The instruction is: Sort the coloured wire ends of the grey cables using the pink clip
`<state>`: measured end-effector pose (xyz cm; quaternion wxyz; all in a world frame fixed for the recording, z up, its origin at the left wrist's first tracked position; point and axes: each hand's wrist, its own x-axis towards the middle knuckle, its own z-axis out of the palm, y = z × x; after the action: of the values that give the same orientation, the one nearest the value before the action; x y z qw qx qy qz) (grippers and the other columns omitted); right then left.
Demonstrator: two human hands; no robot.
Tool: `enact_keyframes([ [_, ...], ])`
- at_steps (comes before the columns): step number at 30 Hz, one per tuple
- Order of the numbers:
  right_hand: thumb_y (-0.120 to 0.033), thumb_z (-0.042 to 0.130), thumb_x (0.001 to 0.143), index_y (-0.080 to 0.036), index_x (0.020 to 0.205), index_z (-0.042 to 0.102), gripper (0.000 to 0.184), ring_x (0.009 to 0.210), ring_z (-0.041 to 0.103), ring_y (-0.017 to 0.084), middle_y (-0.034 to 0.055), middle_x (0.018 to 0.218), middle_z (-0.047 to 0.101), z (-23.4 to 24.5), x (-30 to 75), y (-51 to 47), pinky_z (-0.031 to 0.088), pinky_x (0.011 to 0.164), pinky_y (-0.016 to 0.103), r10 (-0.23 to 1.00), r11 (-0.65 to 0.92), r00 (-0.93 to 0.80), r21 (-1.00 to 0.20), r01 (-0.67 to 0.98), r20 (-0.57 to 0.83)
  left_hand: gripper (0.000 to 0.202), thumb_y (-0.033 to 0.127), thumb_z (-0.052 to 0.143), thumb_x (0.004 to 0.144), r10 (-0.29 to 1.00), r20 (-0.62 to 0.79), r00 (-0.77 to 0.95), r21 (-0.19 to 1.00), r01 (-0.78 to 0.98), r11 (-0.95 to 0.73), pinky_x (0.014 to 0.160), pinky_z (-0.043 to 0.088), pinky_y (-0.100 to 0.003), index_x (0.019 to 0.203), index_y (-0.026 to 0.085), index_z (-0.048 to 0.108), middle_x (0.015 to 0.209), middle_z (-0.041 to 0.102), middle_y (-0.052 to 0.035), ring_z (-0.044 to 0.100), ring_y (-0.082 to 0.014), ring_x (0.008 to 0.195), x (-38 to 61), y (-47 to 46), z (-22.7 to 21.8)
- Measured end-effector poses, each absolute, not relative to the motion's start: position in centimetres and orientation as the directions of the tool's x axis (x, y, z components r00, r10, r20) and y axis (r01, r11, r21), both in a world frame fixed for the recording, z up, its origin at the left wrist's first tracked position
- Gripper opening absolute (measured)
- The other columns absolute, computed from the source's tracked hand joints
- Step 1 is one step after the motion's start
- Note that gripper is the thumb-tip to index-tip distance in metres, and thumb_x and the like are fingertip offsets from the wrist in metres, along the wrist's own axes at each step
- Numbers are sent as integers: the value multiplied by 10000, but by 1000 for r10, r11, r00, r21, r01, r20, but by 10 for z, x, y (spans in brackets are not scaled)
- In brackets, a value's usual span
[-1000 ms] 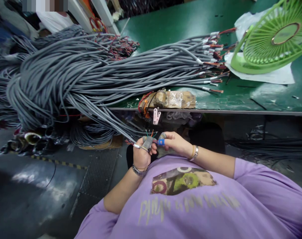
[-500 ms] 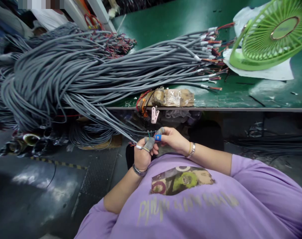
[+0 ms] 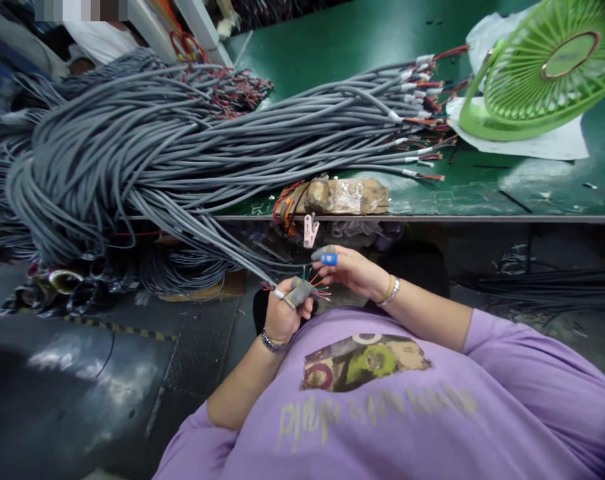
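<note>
My left hand [image 3: 282, 313] is closed around the end of a grey cable [image 3: 255, 268], a grey finger cover on one finger. Thin coloured wires [image 3: 321, 291], among them orange, green and red ones, fan out from its grip. A white sleeve [image 3: 278, 293] sits on the cable by the hand. Just right of and above the wires is my right hand [image 3: 360, 272], its fingers loosely stretched and apart from the wire tips. It wears a grey finger cover and a blue band [image 3: 329, 259] on the fingers.
A large bundle of grey cables [image 3: 262, 133] lies across the green table [image 3: 532, 193]. A green fan [image 3: 527, 80] stands at right on white paper. At the table edge are a taped wooden block [image 3: 352, 195] and a pink clothes peg [image 3: 310, 231]. Another person [image 3: 100, 40] is at upper left.
My right hand has let go of the wires and drawn slightly up and right. The wires now spread out freely from my left hand, which keeps its grip.
</note>
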<state>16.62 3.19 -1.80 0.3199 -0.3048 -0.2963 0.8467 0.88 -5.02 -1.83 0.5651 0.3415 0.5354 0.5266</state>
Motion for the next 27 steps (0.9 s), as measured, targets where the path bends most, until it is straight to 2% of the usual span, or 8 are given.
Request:
enact_keyframes([
  [2,-260,788,659,-154,934,647,327,759,645,113,61,955,708,-16,168,38,522,643,209,690,-603,-672,-728,-327,-270,325,442,741,690,958,-280,-58,944,-199,264,290,310,-176,625,152,608,416,553,23,425,-73,288,6,-50,-18],
  [3,-244,797,649,-150,936,644,338,785,653,121,66,956,712,-16,168,40,518,651,207,665,-595,-705,-745,-302,-245,330,447,740,690,954,-297,-33,941,-183,286,292,309,-176,621,152,608,415,553,21,422,-73,288,5,-50,-18],
  [8,-163,791,607,-133,874,629,313,681,623,95,3,752,677,-15,162,45,493,641,202,608,-554,-779,-785,-276,-154,355,466,729,698,937,-345,50,930,-118,349,300,298,-177,603,145,613,407,551,12,414,-69,282,2,-49,-15],
  [13,-119,761,602,-123,848,629,279,611,565,72,-26,680,634,-15,159,45,445,599,187,619,-505,-775,-820,-269,-127,334,444,729,709,921,-383,69,917,-91,389,299,294,-180,615,141,622,416,559,10,410,-70,284,1,-48,-14],
  [19,-99,752,586,-126,776,628,229,622,557,78,-32,655,617,-11,157,45,453,630,202,656,-436,-748,-860,-266,-102,346,434,729,695,913,-398,90,914,-49,403,304,294,-181,569,141,593,404,550,7,413,-71,285,2,-47,-16],
  [27,-183,827,535,-137,706,622,271,595,555,79,-36,635,623,-9,151,37,464,609,209,707,-429,-695,-860,-277,-129,341,422,734,676,900,-421,109,906,5,423,303,300,-185,548,142,586,408,554,-1,420,-74,286,3,-47,-14],
])
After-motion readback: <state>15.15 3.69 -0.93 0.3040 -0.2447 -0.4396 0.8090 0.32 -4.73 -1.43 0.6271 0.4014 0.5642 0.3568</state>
